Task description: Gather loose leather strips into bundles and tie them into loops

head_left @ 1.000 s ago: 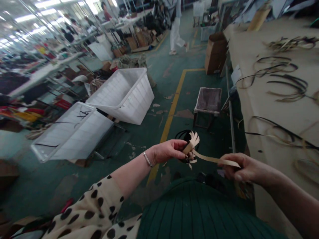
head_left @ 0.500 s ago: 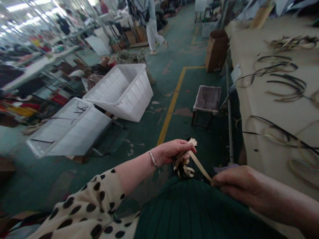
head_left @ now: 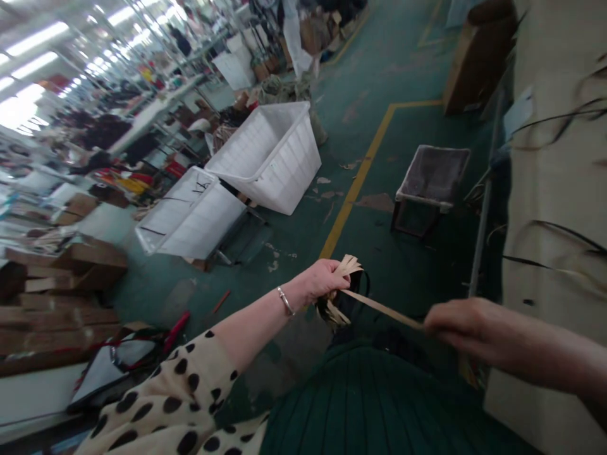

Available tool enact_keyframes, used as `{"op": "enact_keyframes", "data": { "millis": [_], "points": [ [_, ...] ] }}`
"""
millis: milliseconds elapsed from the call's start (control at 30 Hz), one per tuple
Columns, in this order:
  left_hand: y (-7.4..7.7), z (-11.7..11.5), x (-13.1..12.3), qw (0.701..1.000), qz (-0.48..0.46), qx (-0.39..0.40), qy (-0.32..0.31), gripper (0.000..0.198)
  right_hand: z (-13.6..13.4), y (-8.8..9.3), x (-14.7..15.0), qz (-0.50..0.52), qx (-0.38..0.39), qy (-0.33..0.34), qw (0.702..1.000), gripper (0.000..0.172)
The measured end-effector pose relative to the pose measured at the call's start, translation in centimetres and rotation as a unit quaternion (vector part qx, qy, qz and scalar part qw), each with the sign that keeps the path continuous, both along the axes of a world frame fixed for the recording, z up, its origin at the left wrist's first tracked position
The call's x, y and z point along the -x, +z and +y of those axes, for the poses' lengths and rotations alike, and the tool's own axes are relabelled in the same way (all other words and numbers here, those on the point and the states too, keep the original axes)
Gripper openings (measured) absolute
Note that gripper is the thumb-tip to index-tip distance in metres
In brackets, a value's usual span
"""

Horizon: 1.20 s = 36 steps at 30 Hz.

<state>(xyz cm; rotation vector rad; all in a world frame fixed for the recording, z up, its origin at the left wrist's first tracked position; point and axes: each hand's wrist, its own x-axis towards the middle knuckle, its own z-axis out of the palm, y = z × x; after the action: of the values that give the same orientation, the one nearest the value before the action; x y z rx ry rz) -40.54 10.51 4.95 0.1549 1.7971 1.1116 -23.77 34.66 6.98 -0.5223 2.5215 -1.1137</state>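
My left hand [head_left: 327, 278] is closed around a bundle of tan and black strips [head_left: 337, 313], whose tan ends fan out past the thumb. More of the bundle hangs below the fist. From it a single tan strip [head_left: 379, 308] runs taut to my right hand [head_left: 467, 325], which pinches its other end. The right fingertips are slightly blurred, and the strip's end is hidden in them. Both hands are in front of the dark green ribbed cloth [head_left: 374, 404] over my lap.
To the right is a table [head_left: 545, 189] with loose dark strips [head_left: 569, 234]. A low stool [head_left: 434, 177] stands beside it, a cardboard box [head_left: 478, 57] beyond. White bins [head_left: 284, 170] stand left of the yellow floor line [head_left: 355, 183]. Cardboard boxes [head_left: 61, 303] are stacked far left.
My right hand has moved right, away from the left, and the tan strip between them is longer and flatter. The view has swung left, bringing the stacked boxes into sight.
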Motion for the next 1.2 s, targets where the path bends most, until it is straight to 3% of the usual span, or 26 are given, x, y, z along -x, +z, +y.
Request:
{"op": "enact_keyframes", "data": {
  "millis": [67,133,200,233,300,400,500,567,633,733,867,933,1033,1067,1133,1200],
  "points": [
    [0.5,-0.3,-0.9,0.997,0.052,0.035,-0.035,0.005,3.3,-1.7,1.0,0.103,-0.141,-0.040,0.984,0.018],
    [1.2,-0.5,-1.9,0.990,0.093,0.054,-0.085,0.006,4.9,-2.4,2.9,0.206,-0.279,-0.103,0.932,0.015],
    [2.0,-0.8,-3.1,0.972,0.168,0.061,-0.155,0.011,4.0,-2.0,5.2,0.260,-0.313,-0.149,0.901,0.016],
    [2.5,-1.0,-3.6,0.959,0.209,0.059,-0.185,0.013,2.7,-1.6,6.4,0.269,-0.278,-0.157,0.909,0.018],
    [3.4,-1.5,-4.6,0.931,0.282,0.059,-0.222,0.014,-1.4,-0.9,8.5,0.260,-0.119,-0.160,0.945,0.025],
    [4.7,-3.3,-5.6,0.890,0.367,0.099,-0.252,0.010,-8.7,-0.9,10.3,0.135,0.132,-0.108,0.976,0.021],
    [5.4,-6.3,-6.3,0.852,0.417,0.172,-0.266,0.012,-14.3,-2.1,10.4,-0.044,0.221,-0.047,0.973,0.022],
    [5.3,-8.9,-6.7,0.839,0.446,0.217,-0.224,0.011,-16.5,-2.7,9.9,-0.126,0.253,-0.053,0.958,0.030],
    [4.7,-11.8,-7.3,0.850,0.458,0.223,-0.138,0.016,-18.2,-2.7,9.5,-0.191,0.274,-0.065,0.940,0.035],
    [3.2,-16.0,-8.3,0.890,0.424,0.164,-0.026,0.024,-21.2,-2.2,9.1,-0.249,0.273,-0.046,0.928,0.035],
    [1.2,-21.3,-9.4,0.916,0.383,0.100,0.060,0.007,-26.6,-2.1,9.8,-0.255,0.245,-0.005,0.935,0.032],
    [0.6,-24.0,-9.8,0.915,0.374,0.094,0.120,0.009,-29.4,-2.1,10.5,-0.197,0.238,-0.016,0.951,0.026],
    [-0.2,-27.7,-10.2,0.910,0.323,0.097,0.241,0.013,-33.4,-1.3,11.2,0.017,0.225,-0.076,0.971,0.029],
    [-0.4,-28.8,-10.4,0.906,0.300,0.090,0.284,0.014,-34.7,-0.8,11.2,0.088,0.213,-0.068,0.971,0.026],
    [-1.1,-30.7,-11.0,0.893,0.263,0.044,0.363,0.011,-37.5,0.0,10.8,0.157,0.179,0.027,0.971,0.020],
    [-2.0,-32.1,-11.7,0.868,0.231,-0.031,0.438,0.007,-40.3,0.0,10.2,0.135,0.127,0.146,0.972,0.020]
  ]
}}
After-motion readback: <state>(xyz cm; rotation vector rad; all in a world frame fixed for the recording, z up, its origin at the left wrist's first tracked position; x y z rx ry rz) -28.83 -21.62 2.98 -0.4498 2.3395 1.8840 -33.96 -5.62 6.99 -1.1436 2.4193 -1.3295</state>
